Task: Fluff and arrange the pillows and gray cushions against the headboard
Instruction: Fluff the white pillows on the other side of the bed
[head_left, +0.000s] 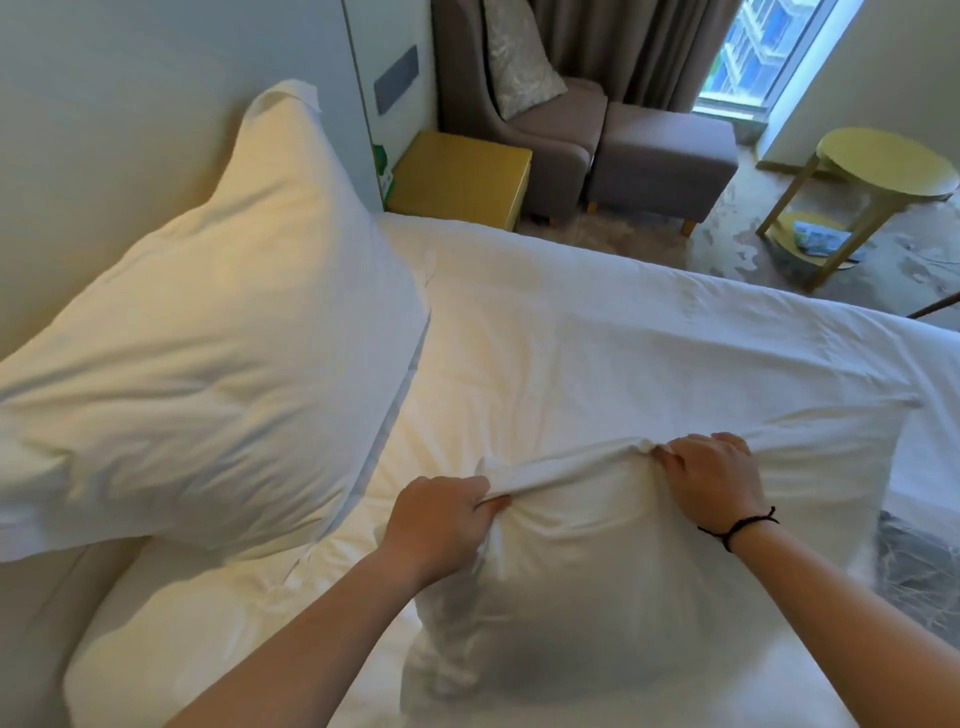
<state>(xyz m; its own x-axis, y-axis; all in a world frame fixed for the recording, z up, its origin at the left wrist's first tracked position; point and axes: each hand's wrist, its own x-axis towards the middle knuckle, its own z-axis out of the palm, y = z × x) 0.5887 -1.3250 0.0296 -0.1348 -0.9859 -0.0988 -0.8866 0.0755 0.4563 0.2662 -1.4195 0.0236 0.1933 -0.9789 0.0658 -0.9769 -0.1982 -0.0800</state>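
A large white pillow (208, 338) stands propped against the pale headboard (104, 130) at the left. A second white pillow (597, 582) lies on the bed in front of me. My left hand (441, 514) grips a bunched fold of its top edge. My right hand (711, 478), with a dark cord on the wrist, grips the same edge further right. Between the two hands the fabric is pulled into a taut ridge. A patterned grey cushion (524, 57) leans in the armchair at the back.
White bedding (623, 322) covers the mattress. Beyond the far bed edge are a yellow nightstand (462, 176), a grey armchair (550, 135) with ottoman (665, 156), and a round yellow side table (883, 166). Grey patterned fabric (919, 571) shows at the right edge.
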